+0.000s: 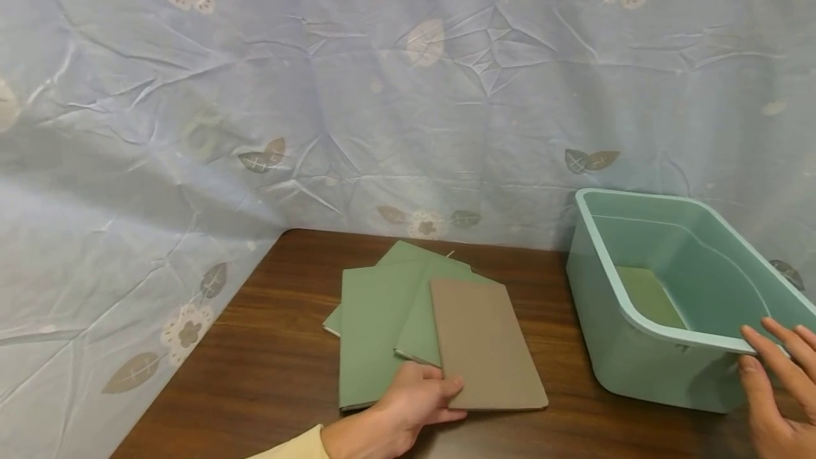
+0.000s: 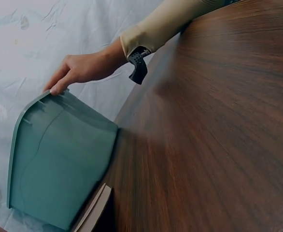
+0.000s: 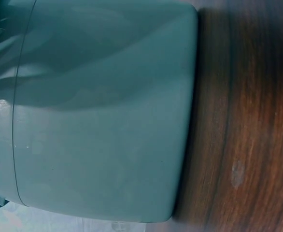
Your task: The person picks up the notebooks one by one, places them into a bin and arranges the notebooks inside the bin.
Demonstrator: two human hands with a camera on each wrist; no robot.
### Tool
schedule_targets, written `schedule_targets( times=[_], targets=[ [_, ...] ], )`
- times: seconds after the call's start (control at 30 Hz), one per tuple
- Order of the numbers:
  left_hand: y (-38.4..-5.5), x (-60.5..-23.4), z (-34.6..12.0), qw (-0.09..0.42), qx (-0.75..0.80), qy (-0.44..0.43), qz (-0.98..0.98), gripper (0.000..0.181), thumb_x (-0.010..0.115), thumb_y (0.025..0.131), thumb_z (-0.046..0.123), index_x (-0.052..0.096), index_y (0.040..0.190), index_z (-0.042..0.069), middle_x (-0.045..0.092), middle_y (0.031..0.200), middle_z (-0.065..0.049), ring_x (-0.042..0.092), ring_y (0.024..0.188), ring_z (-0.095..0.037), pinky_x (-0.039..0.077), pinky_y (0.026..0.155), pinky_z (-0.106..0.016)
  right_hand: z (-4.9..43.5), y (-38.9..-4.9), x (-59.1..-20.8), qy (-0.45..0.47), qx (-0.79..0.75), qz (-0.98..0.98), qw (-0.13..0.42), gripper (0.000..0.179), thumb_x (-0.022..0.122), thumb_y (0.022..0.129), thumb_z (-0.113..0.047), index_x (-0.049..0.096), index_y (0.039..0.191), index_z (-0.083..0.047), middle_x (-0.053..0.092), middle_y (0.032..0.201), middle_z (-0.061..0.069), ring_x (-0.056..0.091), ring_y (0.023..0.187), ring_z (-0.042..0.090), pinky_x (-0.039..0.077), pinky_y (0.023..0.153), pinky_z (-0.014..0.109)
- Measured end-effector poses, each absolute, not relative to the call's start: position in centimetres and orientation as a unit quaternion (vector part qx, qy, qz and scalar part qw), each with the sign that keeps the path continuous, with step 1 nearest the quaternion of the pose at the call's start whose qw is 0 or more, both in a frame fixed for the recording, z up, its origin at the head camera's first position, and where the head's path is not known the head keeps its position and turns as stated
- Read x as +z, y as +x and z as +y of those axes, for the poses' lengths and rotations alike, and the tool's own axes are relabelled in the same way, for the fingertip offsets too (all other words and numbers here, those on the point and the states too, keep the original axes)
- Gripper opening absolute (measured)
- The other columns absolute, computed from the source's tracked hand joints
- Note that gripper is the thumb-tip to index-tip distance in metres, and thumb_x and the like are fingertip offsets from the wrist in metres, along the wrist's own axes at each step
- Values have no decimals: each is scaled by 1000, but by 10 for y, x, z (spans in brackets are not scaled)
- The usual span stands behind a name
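My left hand (image 1: 414, 401) holds a tan notebook (image 1: 487, 346) by its lower left edge, thumb on the cover and fingers beneath. Several green notebooks (image 1: 372, 331) lie fanned out in a pile, partly hidden under the tan one. In the left wrist view only the edge of the tan notebook (image 2: 95, 210) shows. My right hand (image 1: 787, 381) grips the near rim of a teal plastic bin (image 1: 644, 367), fingers over the rim and thumb outside. A flat green item (image 1: 647, 296) lies on the bin's floor. The right wrist view is filled by the bin's side wall (image 3: 103, 135).
The bin stands at the right of a dark brown wooden table (image 1: 255, 346). A pale blue cloth (image 1: 382, 112) with flowers and leaves hangs behind the table and along its left side.
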State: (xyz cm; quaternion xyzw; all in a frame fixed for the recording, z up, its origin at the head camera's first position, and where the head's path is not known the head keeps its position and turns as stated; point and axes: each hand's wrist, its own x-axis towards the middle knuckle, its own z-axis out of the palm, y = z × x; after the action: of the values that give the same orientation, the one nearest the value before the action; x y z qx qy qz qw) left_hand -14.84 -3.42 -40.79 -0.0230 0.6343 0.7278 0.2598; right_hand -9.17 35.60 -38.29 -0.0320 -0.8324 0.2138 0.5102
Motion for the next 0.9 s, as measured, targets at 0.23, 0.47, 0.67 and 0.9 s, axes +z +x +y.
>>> schedule_targets(
  times=[0.23,0.47,0.67,0.9],
  targets=[
    [-147,-405,-33,251,723,-31,643,51,60,91,0,32,54,20,34,52,9,38,53,-4,61,83,-40,354,-92,-382,-31,229,-827,513,34,59,98,-12,63,129,1,56,138,26,39,143,32,23,124,34],
    [-148,-394,-31,260,750,-36,607,47,59,86,-5,30,58,19,31,55,9,32,49,-1,61,85,-45,349,-89,-377,-60,221,-842,488,35,57,99,-12,61,132,-1,54,141,22,37,145,29,22,125,37],
    [-150,-391,-30,260,773,-23,579,31,57,79,-14,38,71,9,42,73,-1,34,55,-6,61,84,-47,351,-92,-375,-37,221,-839,495,36,55,100,-14,60,132,1,53,140,26,37,144,33,22,125,40],
    [-149,-387,-30,249,795,-10,553,80,54,77,-19,17,148,-9,60,117,-26,67,95,-24,60,82,-50,349,-88,-378,-80,227,-846,477,36,56,98,-7,60,134,-3,53,144,19,34,147,27,19,126,41]
  ],
)
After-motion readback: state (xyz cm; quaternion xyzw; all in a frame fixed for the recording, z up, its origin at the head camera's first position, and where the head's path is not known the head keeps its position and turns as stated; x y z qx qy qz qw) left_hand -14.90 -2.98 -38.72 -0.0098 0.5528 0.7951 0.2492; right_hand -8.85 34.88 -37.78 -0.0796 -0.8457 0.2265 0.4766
